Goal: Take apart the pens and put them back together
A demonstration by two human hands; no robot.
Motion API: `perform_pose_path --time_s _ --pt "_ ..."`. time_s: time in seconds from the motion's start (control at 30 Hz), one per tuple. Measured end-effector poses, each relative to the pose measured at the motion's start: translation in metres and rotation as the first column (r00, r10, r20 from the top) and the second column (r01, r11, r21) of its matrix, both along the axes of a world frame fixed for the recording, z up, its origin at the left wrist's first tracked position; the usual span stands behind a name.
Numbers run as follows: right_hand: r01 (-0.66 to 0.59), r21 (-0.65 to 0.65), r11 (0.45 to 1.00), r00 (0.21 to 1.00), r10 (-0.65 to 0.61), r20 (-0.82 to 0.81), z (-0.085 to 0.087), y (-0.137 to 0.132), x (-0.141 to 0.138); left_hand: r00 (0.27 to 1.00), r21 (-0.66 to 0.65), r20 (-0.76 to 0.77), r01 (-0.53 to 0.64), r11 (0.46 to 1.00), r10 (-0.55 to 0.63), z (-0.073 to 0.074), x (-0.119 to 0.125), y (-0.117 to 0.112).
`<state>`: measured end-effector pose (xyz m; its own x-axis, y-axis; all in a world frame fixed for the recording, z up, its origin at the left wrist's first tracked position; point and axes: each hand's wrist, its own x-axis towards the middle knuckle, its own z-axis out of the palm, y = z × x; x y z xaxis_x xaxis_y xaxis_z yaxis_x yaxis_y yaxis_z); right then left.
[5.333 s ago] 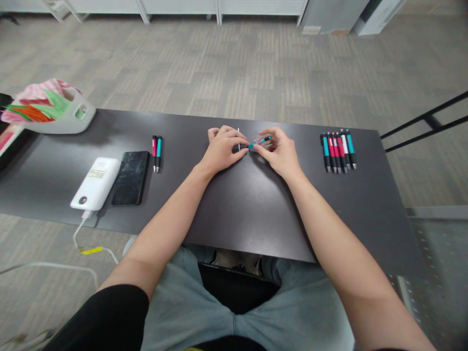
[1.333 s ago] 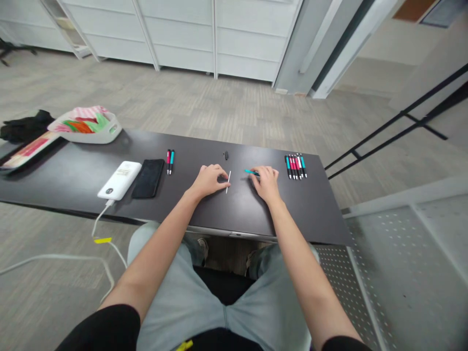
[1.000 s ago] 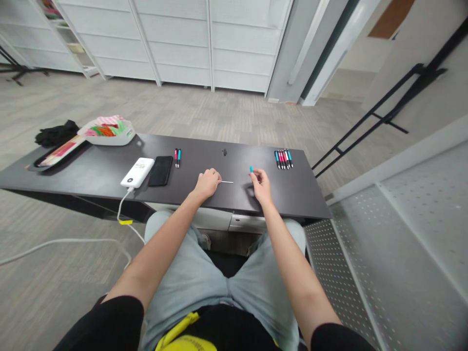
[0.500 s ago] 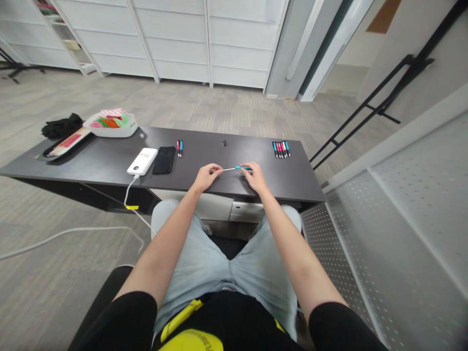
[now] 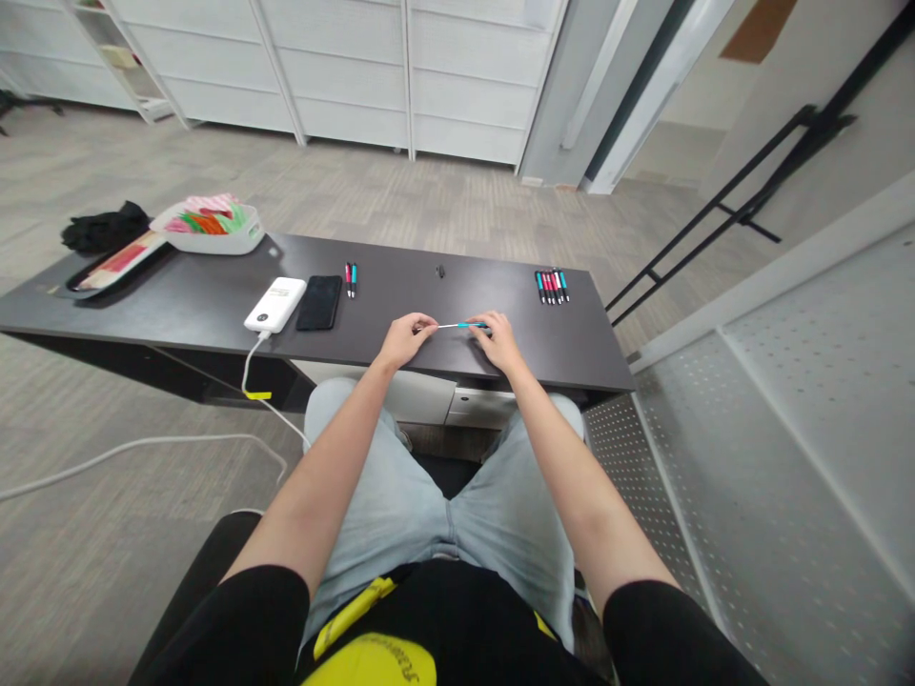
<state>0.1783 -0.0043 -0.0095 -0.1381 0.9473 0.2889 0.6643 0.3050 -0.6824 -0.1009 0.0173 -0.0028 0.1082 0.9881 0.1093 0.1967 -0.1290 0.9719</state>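
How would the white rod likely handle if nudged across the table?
The rod is probably light, being so thin. It seems fairly stiff, running straight from left hand toward teal tube. It may roll easily, as the table looks smooth.

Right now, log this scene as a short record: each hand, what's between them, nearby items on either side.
Left hand: pinches a thin white rod
Right hand: holds a turquoise pen barrel
Between hands: rod and barrel in line; insertion too small to tell
Beyond hands: small black parts on the smooth dark table
Left side: red-and-black pen, turquoise-and-black pen, flat black phone, white rounded power bank
Right side: row of turquoise, red and white pens
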Motion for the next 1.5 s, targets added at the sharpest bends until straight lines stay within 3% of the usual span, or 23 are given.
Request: perform_pose_path --time_s 0.2,0.43,0.63,0.97,1.1,1.3,1.5 --pt "-0.104 -0.037 0.994 0.991 0.106 0.080 0.000 0.000 -0.013 0.998 0.019 0.051 0.035 0.999 -0.036 -0.003 0.003 0.000" --pt "-0.087 -0.015 0.996 0.996 0.087 0.025 -0.005 0.002 -0.035 0.990 0.001 0.139 0.001 1.000 -0.001 -0.003 -0.005 0.002" --pt "-0.133 -0.007 0.991 0.986 0.134 0.102 -0.004 -0.005 -0.033 0.995 0.013 0.103 -0.018 1.000 0.017 -0.007 -0.004 0.002" --pt "-0.095 0.004 0.995 0.980 0.093 0.174 0.002 -0.009 -0.037 0.998 -0.003 0.057 0.042 0.999 -0.041 0.002 -0.006 -0.002" --pt "-0.130 0.001 0.991 0.973 0.128 0.191 0.006 -0.012 -0.037 0.998 -0.001 0.054 0.009 1.000 -0.009 -0.001 -0.005 -0.001" --pt "-0.134 -0.037 0.990 0.987 0.137 0.089 0.008 -0.012 -0.040 0.990 -0.010 0.141 0.014 1.000 -0.012 -0.007 -0.002 0.000" --pt "-0.147 -0.071 0.987 0.989 0.147 0.000 0.005 -0.010 -0.043 0.977 -0.054 0.211 0.006 0.999 0.005 -0.004 -0.004 0.003"
